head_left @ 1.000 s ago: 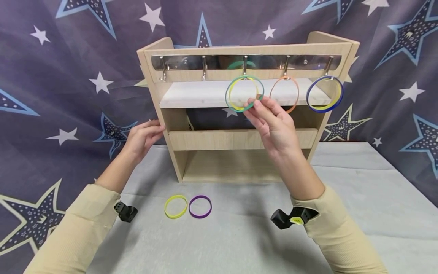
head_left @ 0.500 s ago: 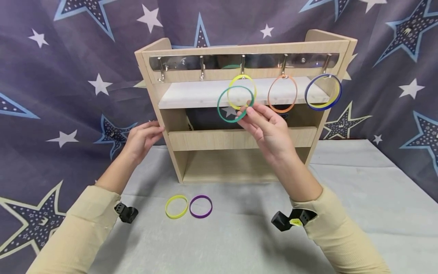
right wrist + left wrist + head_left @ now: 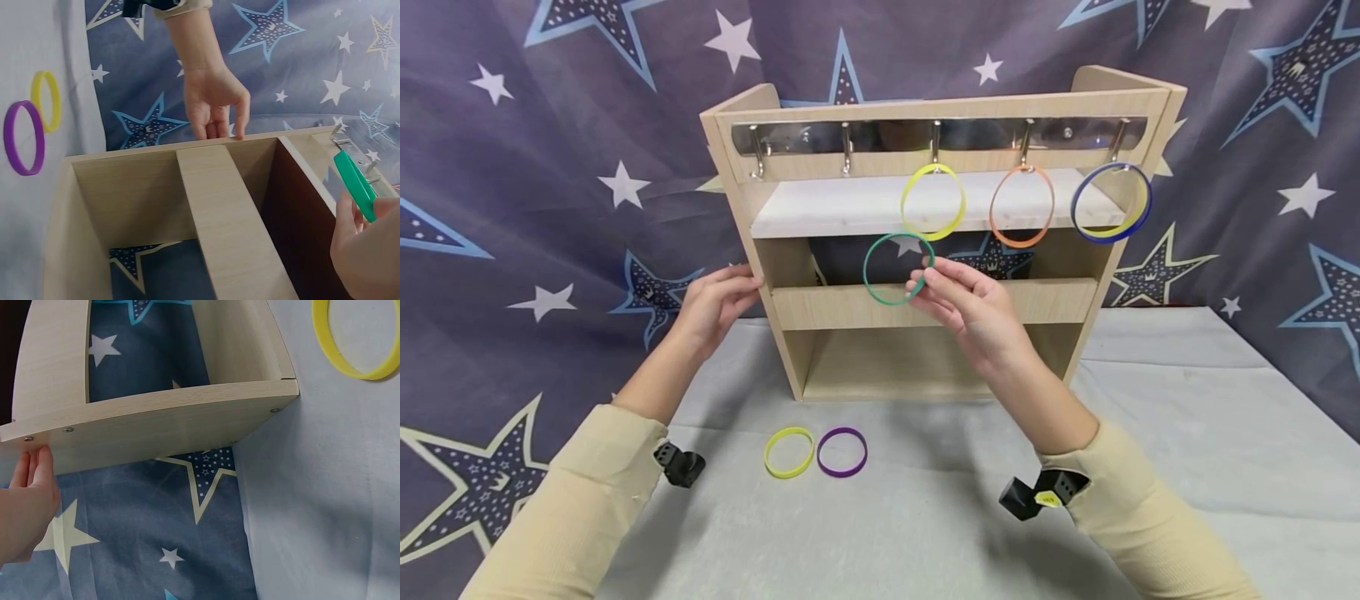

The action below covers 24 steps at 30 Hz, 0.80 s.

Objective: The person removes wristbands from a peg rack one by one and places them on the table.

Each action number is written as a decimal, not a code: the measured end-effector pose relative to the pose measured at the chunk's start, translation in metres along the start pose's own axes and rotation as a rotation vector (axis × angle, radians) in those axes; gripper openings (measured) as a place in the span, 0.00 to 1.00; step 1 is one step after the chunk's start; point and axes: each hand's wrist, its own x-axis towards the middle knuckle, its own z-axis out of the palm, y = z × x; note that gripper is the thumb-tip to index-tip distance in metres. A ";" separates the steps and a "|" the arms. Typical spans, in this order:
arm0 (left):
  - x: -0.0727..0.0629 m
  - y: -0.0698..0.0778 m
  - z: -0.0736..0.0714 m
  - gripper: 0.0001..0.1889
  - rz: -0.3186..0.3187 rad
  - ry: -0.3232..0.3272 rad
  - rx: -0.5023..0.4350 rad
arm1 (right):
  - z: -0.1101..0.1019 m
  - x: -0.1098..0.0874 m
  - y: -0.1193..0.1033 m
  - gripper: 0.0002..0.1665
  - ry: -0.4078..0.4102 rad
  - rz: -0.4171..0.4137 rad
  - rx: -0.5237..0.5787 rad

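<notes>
My right hand (image 3: 973, 312) pinches a green wristband (image 3: 871, 287) at its right side, in front of the wooden shelf unit (image 3: 880, 308). The right wrist view shows that green band (image 3: 354, 182) between thumb and fingers. With fingertips against the unit's left side panel, my left hand (image 3: 711, 308) rests there; the left wrist view shows this hand (image 3: 31, 500) touching the panel near a screw. A yellow band (image 3: 958, 218) hangs on the middle hook and an orange band (image 3: 995, 225) on the hook to its right. A blue band (image 3: 1138, 223) and another yellow one hang together on the rightmost hook.
The metal hook rail (image 3: 797, 137) runs along the unit's top; its two left hooks carry no bands. A yellow band (image 3: 767, 462) and a purple band (image 3: 863, 458) lie on the grey cloth (image 3: 925, 533) in front. A star-patterned curtain (image 3: 580, 192) hangs behind.
My right hand has drawn the green band from the middle hook, down and to the left, leaving the yellow band hanging there. The left hand stays at the side panel.
</notes>
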 end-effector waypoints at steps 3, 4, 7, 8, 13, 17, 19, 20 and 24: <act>0.000 0.001 0.000 0.34 0.004 0.003 -0.009 | 0.000 0.000 0.003 0.08 0.012 0.023 -0.028; 0.000 0.001 0.000 0.34 0.005 0.003 -0.011 | 0.000 0.000 0.004 0.07 0.014 0.028 -0.035; -0.001 0.001 0.000 0.34 0.005 0.006 -0.023 | -0.001 -0.002 0.008 0.07 0.003 0.043 -0.042; -0.001 0.001 0.000 0.34 0.003 0.006 -0.028 | -0.002 -0.003 0.009 0.07 -0.005 0.049 -0.044; -0.001 0.000 0.001 0.34 -0.006 0.008 -0.031 | -0.006 -0.005 0.015 0.08 -0.041 0.084 -0.074; -0.002 -0.001 0.001 0.35 -0.005 0.007 -0.016 | -0.009 -0.005 0.019 0.11 -0.060 0.121 -0.092; -0.002 -0.001 0.001 0.35 -0.002 0.007 -0.011 | -0.010 -0.005 0.019 0.12 -0.069 0.141 -0.099; -0.001 -0.001 0.001 0.35 0.001 0.007 -0.011 | -0.010 -0.005 0.020 0.12 -0.073 0.151 -0.099; -0.001 -0.001 0.000 0.34 0.016 0.011 -0.026 | -0.011 -0.005 0.021 0.13 -0.093 0.174 -0.117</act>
